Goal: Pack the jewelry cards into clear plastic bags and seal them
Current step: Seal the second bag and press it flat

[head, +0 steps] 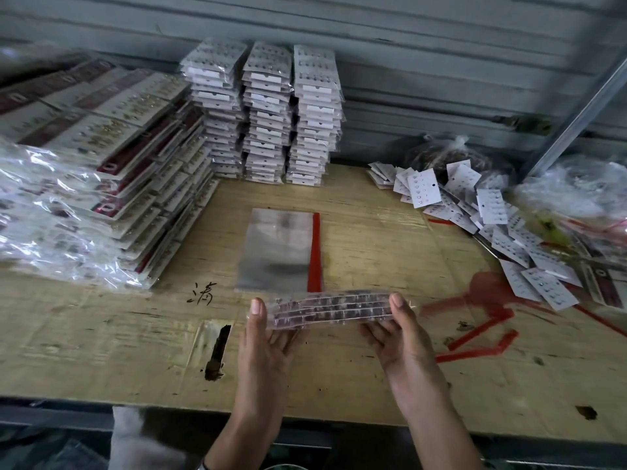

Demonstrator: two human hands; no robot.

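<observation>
Between both hands, above the table's near middle, I hold a clear bag packed with jewelry cards [330, 309], seen edge-on. My left hand [266, 337] pinches its left end, thumb on top. My right hand [398, 334] pinches its right end the same way. Just beyond lies a flat stack of empty clear plastic bags [276, 251] with a red adhesive strip [315, 252] along its right side. Loose white jewelry cards [475, 212] are heaped at the right.
Three tall stacks of bagged white cards [271, 113] stand at the back by the wall. Piles of larger bagged cards [101, 171] fill the left. Peeled red strips [481, 320] lie on the wooden table [135, 334] at right. Plastic bags [576, 191] sit far right.
</observation>
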